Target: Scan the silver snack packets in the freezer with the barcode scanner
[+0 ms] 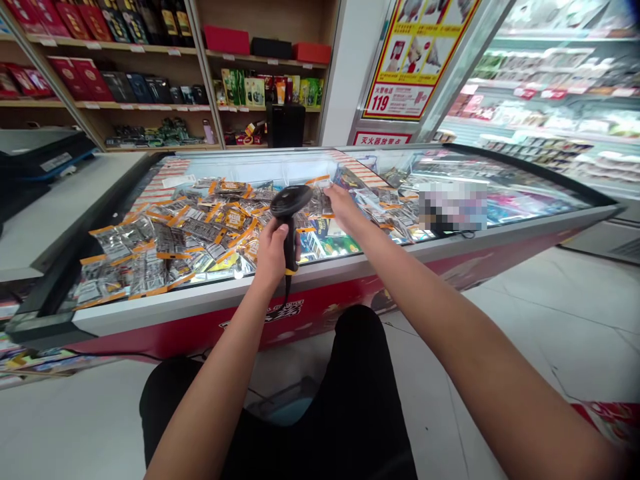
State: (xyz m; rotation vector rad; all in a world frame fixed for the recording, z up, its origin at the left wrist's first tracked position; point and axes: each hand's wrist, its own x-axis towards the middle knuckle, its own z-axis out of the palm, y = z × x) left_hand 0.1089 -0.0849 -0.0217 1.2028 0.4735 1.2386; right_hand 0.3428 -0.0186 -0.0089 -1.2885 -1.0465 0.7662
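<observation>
My left hand (273, 250) is wrapped round the handle of a black barcode scanner (290, 200), its head tilted over the freezer. In my right hand (341, 203) the fingers pinch a snack packet (320, 197) with an orange edge, just right of the scanner. Many similar clear packets (200, 227) with orange edges and grey printed labels lie spread over the glass lid, mostly to the left. More packets (385, 210) lie to the right of my right hand.
The chest freezer (345, 267) has a white rim and a red front. Wooden shelves (200, 53) with boxes and bottles stand behind it. A grey counter (95, 193) is at the left, a lit refrigerated display (555, 100) at the right. A blurred patch covers something on the lid.
</observation>
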